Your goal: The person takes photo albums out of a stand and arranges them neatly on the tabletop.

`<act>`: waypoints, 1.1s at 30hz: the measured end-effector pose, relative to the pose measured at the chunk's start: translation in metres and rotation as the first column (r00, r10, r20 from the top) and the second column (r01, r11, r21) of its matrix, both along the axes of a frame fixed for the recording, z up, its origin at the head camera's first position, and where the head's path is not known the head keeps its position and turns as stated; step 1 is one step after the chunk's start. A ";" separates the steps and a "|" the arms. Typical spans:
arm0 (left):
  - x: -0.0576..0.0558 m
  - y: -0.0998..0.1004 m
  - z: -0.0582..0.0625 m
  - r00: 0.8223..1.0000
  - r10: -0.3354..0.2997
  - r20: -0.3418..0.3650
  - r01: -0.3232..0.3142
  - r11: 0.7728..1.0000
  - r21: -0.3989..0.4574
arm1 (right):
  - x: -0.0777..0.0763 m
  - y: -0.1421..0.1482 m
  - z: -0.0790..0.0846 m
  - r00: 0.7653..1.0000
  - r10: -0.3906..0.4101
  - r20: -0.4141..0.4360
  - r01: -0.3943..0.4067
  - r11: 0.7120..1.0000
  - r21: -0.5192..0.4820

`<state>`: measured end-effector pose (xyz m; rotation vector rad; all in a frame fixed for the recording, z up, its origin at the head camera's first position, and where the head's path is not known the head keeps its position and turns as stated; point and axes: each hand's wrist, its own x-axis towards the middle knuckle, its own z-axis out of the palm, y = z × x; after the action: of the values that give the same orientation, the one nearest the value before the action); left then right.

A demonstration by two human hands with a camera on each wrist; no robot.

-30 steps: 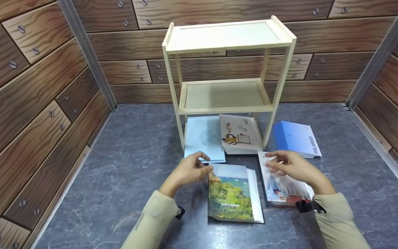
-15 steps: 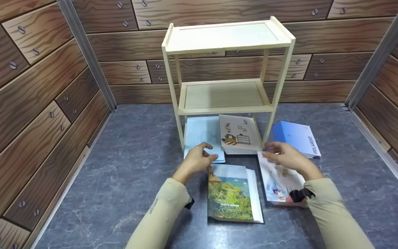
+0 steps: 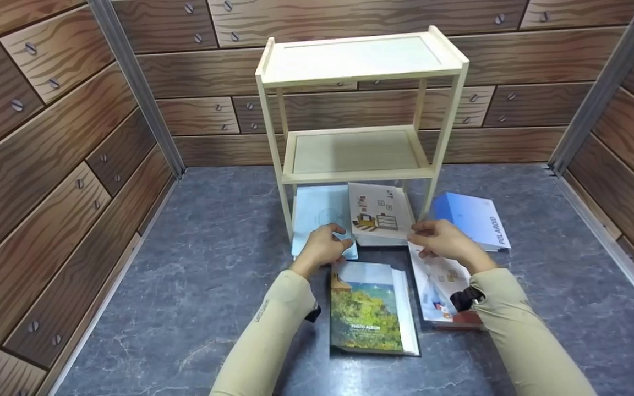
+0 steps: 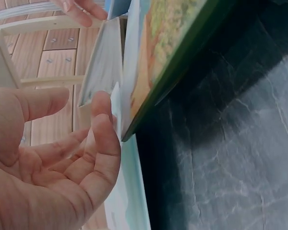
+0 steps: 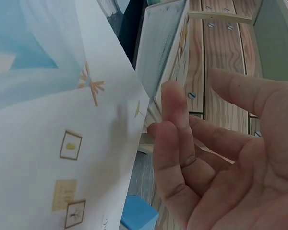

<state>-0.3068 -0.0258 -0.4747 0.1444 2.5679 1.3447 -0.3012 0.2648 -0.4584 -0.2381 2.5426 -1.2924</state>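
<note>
My left hand [image 3: 323, 246] hovers over the front part of a light blue book [image 3: 317, 203], its loosely bent fingers holding nothing. In the left wrist view the photo album [image 4: 158, 62] lies just past its fingertips. On the floor in front of the shelf, that photo album [image 3: 369, 308] shows a green landscape cover. My right hand [image 3: 443, 240] is above the far end of a white illustrated book [image 3: 438, 286], with slack fingers and nothing between them. Close to its fingertips is the front right corner of a book with a yellow vehicle picture [image 3: 380, 212].
A pale wooden shelf rack [image 3: 358, 177] stands over the light blue book and the vehicle book. Right of it lies a blue and white album [image 3: 471, 220] marked POLAROID. Wood-patterned walls [image 3: 196, 115] enclose the dark marbled floor [image 3: 201, 286].
Both hands have moved forward and closer together, the left to the right, the right to the left. The books and the rack have stayed in place.
</note>
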 end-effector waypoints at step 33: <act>-0.009 0.019 -0.006 0.998 0.026 0.055 -0.037 0.980 0.197 | -0.001 -0.006 -0.008 0.999 -0.005 -0.035 0.008 0.996 0.089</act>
<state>-0.3155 -0.0065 -0.4812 0.1021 2.4001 1.5925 -0.3020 0.2589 -0.4669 -0.2358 2.6246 -1.1834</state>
